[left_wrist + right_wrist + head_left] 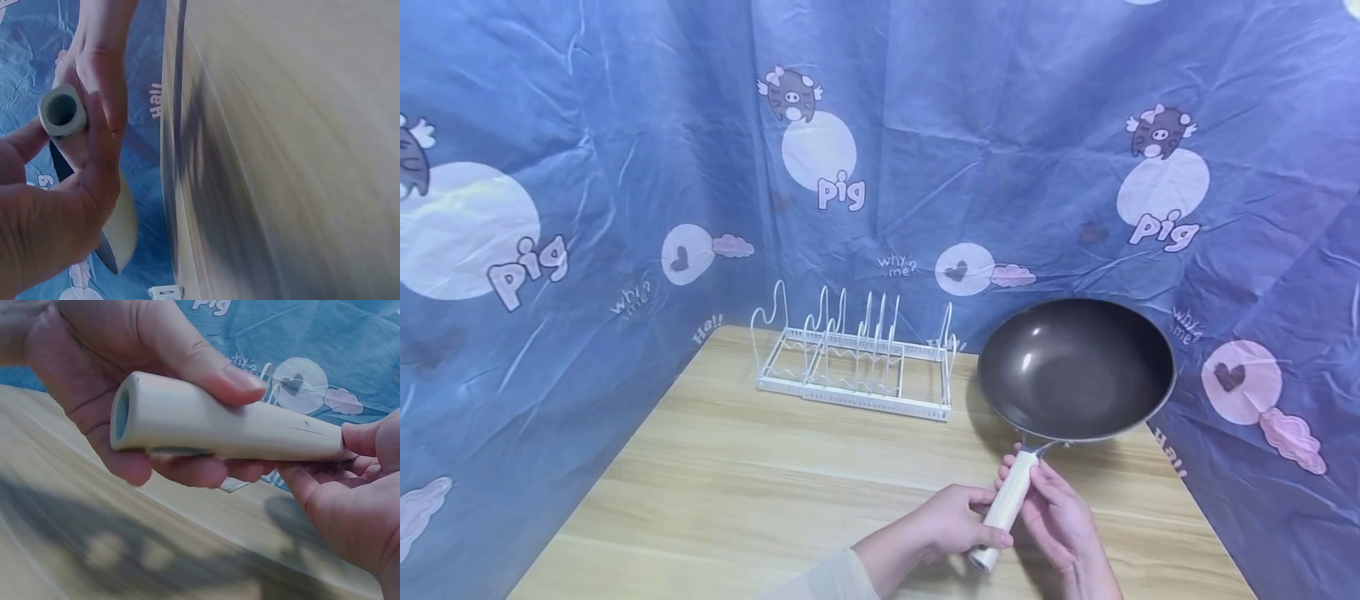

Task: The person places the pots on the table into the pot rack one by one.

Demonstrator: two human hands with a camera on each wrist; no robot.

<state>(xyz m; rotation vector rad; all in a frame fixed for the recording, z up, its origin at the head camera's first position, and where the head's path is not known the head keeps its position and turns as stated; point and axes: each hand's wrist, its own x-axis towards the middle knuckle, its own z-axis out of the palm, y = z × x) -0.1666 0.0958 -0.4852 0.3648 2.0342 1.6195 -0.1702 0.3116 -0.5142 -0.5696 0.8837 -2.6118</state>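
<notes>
"Where do you have the pan [1075, 375]?"

"From my remote seat, the head view shows it right of the rack [880, 406], tilted, its dark inside facing the camera."

"And the grip?"

"My left hand [958, 521] curls round the rear of the pale handle [1011, 500]; my right hand [1063, 508] pinches its front end. I hold it above the table [737, 483], nearer than the rack. Behind the rack hangs blue pig-print cloth [925, 208]."

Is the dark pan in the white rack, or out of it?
Out. The pan is right of the white rack, apart from it; the left hand and right hand hold its handle.
</notes>
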